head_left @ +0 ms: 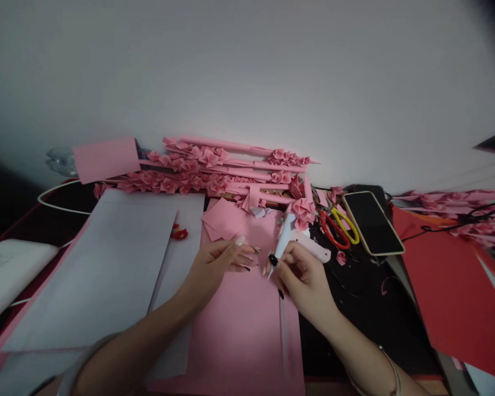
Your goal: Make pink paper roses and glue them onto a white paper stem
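Note:
My right hand grips a white pen-shaped tool, its thin tip pointing down toward the pink paper. My left hand hovers over the same sheet, fingers stretched out and apart, with nothing visible in them. A gap separates the two hands. Beneath my right hand, a narrow translucent strip runs along the sheet's right side. Just behind my left hand lie smaller pink paper pieces. A pale pink flat tool rests beside my right hand, partly hidden by it.
Folded pink paper flowers on rolled stems lie along the wall. Red-handled and yellow-handled tools sit near a phone. White sheets spread on the left by a white device; red paper lies right.

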Tool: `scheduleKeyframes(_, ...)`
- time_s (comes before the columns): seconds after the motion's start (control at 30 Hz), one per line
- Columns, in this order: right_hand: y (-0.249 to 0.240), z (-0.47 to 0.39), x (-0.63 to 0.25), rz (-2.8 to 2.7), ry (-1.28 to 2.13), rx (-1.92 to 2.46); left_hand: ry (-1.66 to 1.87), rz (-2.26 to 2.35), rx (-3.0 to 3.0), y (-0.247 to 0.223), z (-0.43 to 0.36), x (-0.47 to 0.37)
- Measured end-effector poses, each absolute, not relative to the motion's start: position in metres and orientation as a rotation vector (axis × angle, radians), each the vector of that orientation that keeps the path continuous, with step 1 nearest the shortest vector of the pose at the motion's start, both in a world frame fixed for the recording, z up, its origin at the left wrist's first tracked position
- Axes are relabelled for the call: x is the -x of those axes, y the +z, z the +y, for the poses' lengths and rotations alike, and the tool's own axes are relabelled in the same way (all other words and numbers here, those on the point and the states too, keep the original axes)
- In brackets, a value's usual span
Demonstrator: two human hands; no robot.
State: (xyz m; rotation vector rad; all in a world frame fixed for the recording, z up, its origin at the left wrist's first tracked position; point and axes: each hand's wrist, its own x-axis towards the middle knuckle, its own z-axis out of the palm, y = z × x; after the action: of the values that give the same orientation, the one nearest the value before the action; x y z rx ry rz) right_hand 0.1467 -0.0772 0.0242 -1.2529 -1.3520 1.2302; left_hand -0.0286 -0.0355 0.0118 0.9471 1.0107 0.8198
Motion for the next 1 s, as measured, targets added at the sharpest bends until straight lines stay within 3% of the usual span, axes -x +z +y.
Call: scheduleKeyframes(1.0,0.0268,-0.0782,-0.1463,-1.365,1.198,1.296,0.847,1.105,-1.125,0.0172,-0.0399,0.0264)
